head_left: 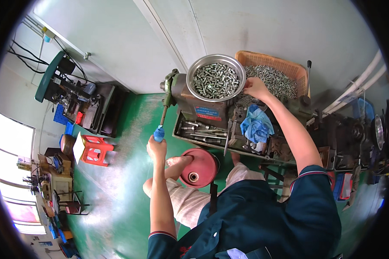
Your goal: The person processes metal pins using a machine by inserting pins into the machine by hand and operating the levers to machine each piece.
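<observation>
Bench machine (188, 101) with a person (263, 211) reaching over it.
An orange basket (270, 57) stands behind it; just left, a round steel bowl (215, 58) sits over the machine. A lever (164, 115) slants down at the machine's left end; a crumpled blue cloth (257, 124) lies on the right. The left hand (157, 149) is closed around the lever's lower end; the right hand (256, 88), fingers curled, is at the bowl's right rim, whether gripping anything I cannot tell. Small metal pieces (216, 80) fill bowl and basket.
</observation>
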### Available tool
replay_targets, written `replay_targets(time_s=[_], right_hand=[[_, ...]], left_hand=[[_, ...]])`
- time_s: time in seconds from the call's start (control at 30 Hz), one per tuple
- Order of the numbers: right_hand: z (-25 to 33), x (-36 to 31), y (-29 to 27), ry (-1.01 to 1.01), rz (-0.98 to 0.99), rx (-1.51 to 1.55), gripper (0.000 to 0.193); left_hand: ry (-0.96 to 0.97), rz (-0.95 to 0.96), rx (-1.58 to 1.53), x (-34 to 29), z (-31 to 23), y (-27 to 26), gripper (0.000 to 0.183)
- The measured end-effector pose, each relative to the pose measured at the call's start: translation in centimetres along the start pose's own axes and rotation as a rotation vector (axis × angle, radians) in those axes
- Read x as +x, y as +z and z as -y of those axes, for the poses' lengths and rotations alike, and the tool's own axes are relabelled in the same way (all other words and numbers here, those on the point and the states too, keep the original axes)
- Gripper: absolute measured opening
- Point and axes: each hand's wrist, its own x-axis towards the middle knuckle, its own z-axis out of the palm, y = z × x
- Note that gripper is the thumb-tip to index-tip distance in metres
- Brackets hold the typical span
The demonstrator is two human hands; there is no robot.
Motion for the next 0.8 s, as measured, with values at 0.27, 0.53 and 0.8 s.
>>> replay_targets(time_s=[0.27, 0.53, 0.8], right_hand=[[-0.1, -0.2, 1.0, 0.002, 0.091, -0.034, 0.019], [-0.1, -0.3, 0.9, -0.003, 0.165, 0.018, 0.017], [0.2, -0.3, 1.2, -0.031, 0.122, 0.012, 0.016]], left_hand=[[0.0, 0.006, -0.015, 0.0, 0.4, 0.1, 0.017], [0.0, 0.005, -0.009, -0.1, 0.3, 0.0, 0.017], [0.003, -0.002, -0.025, -0.2, -0.1, 0.1, 0.017]])
